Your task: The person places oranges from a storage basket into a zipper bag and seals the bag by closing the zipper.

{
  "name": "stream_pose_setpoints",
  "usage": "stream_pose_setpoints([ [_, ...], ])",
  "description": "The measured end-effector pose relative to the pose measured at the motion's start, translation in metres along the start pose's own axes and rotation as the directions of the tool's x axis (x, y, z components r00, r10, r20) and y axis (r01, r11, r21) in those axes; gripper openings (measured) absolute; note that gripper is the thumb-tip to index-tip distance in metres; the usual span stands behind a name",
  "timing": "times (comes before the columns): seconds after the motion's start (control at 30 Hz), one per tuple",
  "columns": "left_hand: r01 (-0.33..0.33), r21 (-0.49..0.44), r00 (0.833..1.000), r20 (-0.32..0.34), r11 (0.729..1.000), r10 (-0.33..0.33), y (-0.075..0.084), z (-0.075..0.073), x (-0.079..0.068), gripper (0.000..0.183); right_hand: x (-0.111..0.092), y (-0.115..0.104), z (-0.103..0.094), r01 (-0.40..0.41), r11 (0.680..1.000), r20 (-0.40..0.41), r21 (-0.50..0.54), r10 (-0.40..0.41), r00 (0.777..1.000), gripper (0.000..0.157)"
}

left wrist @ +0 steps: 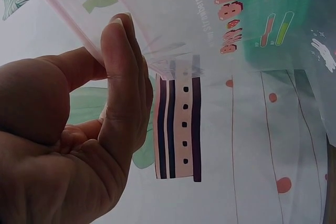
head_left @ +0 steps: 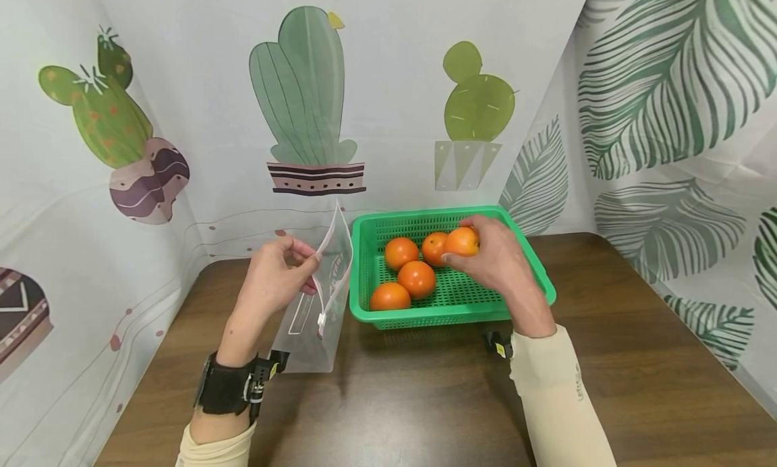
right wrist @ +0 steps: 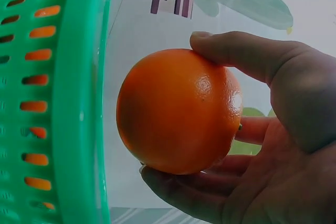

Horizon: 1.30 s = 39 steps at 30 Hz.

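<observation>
My left hand point(head_left: 278, 272) pinches the rim of a clear zip bag point(head_left: 312, 332) between thumb and fingers. The bag hangs with its mouth parted and a white slider on its edge; printed lettering shows on it in the left wrist view. An orange point(right wrist: 176, 111) is in my right hand point(head_left: 499, 256), with the thumb on one side and curled fingers on the other. That hand is over the right part of a green plastic basket point(head_left: 449, 314), the fruit above the basket's rim in the right wrist view. Several more oranges point(head_left: 417, 280) lie inside the basket, mostly toward its left.
The basket stands at the back of a brown wooden table point(head_left: 419, 399), close to a white cloth backdrop point(head_left: 388, 82) printed with cacti. A leaf-patterned cloth point(head_left: 674, 116) hangs at the right. The bag is just left of the basket.
</observation>
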<state>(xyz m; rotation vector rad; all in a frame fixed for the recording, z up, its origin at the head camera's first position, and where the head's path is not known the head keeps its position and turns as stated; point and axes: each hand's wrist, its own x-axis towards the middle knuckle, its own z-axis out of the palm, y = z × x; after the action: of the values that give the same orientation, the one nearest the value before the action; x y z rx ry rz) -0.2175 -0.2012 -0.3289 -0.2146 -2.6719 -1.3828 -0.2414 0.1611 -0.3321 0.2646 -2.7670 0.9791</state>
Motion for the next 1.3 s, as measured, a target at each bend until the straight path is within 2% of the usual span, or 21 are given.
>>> stream_pose_setpoints([
  [1.07,-0.004,0.004,1.000,0.000,1.000,0.004,0.000,0.001,0.000,0.016,-0.011,-0.036,0.004,0.074,0.995,-0.074,0.071,-0.069,0.995,0.062],
  [1.3,0.001,0.009,1.000,0.003,1.000,-0.001,0.000,0.003,0.001,0.015,-0.011,-0.046,0.007,0.079,0.990,-0.089,0.117,-0.069,0.994,0.061],
])
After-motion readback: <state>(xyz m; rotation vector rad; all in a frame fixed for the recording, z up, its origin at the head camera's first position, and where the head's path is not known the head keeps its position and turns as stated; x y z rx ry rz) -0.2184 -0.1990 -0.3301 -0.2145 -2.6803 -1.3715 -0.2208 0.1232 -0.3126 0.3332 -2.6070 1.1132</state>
